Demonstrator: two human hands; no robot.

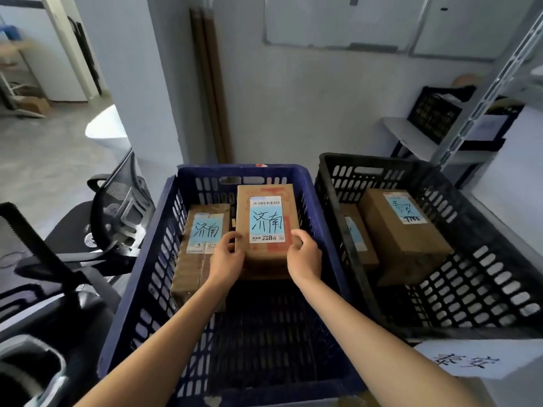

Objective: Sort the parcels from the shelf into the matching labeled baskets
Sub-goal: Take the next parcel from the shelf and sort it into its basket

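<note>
Cardboard-brown and marked 济南, the held parcel point(266, 221) is sitting inside the blue basket point(241, 168), toward its far wall. Both bare arms are reaching straight into that basket. The left hand point(227, 259) is gripping the parcel's near left edge, thumb curling on top. The right hand point(304, 257) is clasping its near right corner. A second parcel point(202, 239) is lying just left. Beside the blue basket's right wall, a black basket point(382, 160) is holding two more boxes point(402, 230).

blue basket point(164, 259): centre frame, slotted plastic, two parcels inside
middle parcel point(266, 227): cardboard, blue handwritten label facing up, left hand point(227, 254) and right hand point(304, 257) gripping its near corners
left parcel point(199, 248): lying flat just beside it, same kinda label
black basket point(499, 259): right side, two more brown boxes point(402, 233) in there
</note>
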